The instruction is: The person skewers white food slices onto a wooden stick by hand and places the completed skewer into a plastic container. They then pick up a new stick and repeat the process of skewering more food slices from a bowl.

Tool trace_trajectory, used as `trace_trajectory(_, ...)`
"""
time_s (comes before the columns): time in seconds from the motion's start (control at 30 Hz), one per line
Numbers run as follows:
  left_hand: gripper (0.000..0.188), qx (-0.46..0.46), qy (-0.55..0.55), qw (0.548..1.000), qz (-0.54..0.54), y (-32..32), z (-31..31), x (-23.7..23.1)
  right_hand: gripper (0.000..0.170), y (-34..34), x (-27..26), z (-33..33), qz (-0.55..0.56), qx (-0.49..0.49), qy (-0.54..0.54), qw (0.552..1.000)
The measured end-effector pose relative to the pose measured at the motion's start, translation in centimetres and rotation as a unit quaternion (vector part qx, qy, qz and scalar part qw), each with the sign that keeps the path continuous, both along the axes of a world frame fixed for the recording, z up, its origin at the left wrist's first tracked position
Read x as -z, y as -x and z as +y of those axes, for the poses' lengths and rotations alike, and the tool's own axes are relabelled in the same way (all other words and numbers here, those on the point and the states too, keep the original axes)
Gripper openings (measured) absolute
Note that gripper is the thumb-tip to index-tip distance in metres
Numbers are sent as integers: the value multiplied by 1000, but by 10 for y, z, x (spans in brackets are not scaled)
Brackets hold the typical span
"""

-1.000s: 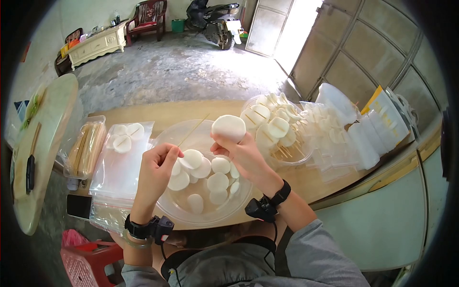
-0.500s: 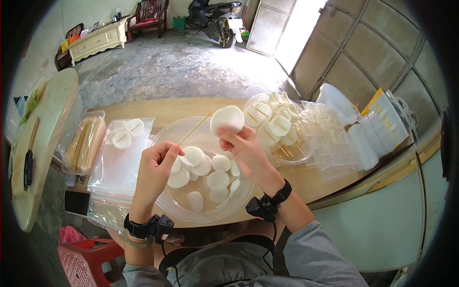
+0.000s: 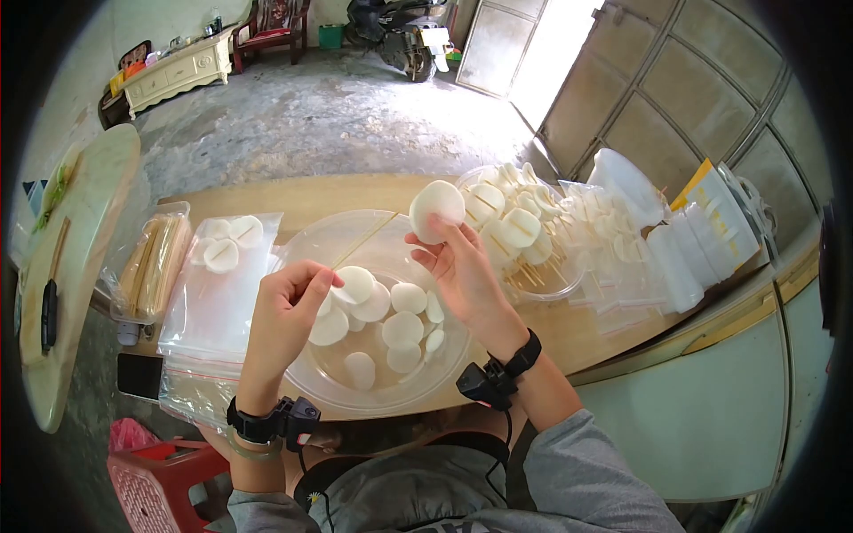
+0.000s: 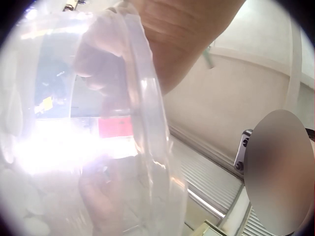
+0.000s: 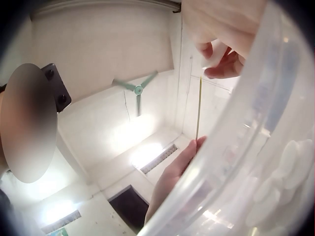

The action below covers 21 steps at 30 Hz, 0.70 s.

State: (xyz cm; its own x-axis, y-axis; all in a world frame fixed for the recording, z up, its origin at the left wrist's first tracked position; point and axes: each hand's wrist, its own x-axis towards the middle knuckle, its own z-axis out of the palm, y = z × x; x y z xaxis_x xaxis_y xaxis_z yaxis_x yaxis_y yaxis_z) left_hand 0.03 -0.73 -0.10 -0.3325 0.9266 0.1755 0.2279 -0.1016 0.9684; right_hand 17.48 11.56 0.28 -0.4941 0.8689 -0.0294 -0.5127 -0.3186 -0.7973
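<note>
My left hand pinches the lower end of a thin wooden skewer, which slants up to the right. In my right hand is a round white disc, gripped between thumb and fingers. The skewer's tip points toward the disc, with a small gap between them. The right wrist view has the skewer upright, its tip just below the right hand's fingers. Both hands are over a clear plastic basin that holds several loose white discs.
At the right, a clear bowl is heaped with discs on sticks, beside bagged ones. A box of skewers and plastic bags with a few discs on top lie left. A phone is at the table's left edge.
My right hand has moved up and to the right with the disc, farther from the skewer tip. The left hand keeps its pinch on the skewer, nearly still.
</note>
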Motion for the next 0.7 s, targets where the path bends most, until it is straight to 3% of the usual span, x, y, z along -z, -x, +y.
trace_trajectory(0.3, 21, 3, -19, 999, -26, -6, -1, -6, 16, -4, 12, 10, 35, -23, -30, 999)
trace_trajectory(0.47, 19, 16, -3, 1000, -17, -4, -1, -4, 20, -2, 3, 4, 28, 14, 37, 999)
trace_trajectory(0.7, 19, 17, -24, 999, -18, -7, 1, 1, 20, -3, 10, 9, 18, 11, 22, 1000)
